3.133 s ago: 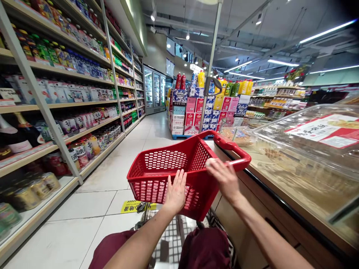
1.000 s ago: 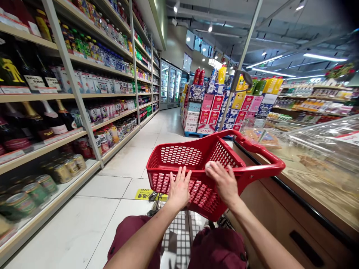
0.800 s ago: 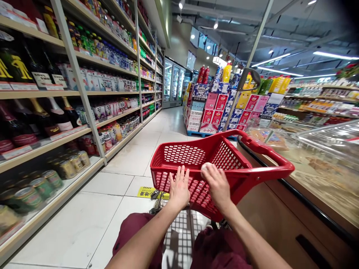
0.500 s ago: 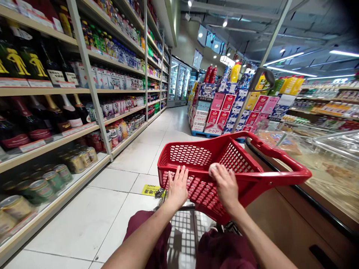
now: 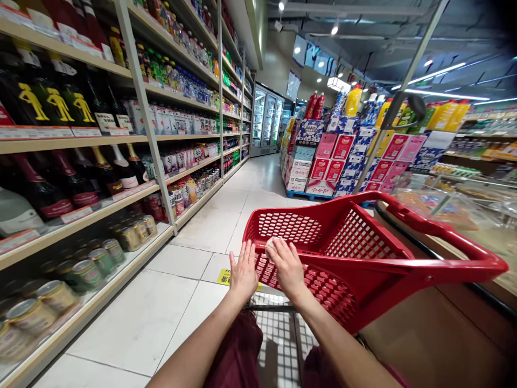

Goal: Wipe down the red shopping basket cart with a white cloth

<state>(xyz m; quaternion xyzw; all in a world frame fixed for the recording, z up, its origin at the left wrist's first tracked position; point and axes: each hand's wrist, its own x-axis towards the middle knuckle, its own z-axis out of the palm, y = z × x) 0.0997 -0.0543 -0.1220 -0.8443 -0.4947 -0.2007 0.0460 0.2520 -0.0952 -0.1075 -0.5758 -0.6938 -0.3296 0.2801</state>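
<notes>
The left hand [image 5: 244, 274] is released, fingers extended flat against the left end of the red basket [image 5: 383, 293]. The right hand [image 5: 287, 267] grasps a small white wad [image 5: 271, 246] under its fingertips, at the near rim; its thumb is hidden. The basket stands directly ahead, its handle toward the right counter. Compared with half a second ago, the basket lies farther right in view, and both hands have shifted along the rim to its left end, close together. The point of work is therefore, as judged, the end corner rather than mid-rim.

Beyond the left hand, a yellow floor notice [image 5: 224, 276] is partly covered; "地滑" is legible. On the left shelving, dark bottles [image 5: 105, 116] carry white labels reading "SOUL SHE", possibly incomplete. Farther back, stacked cartons [image 5: 335, 170] bear printed codes and lettering too small to read reliably.
</notes>
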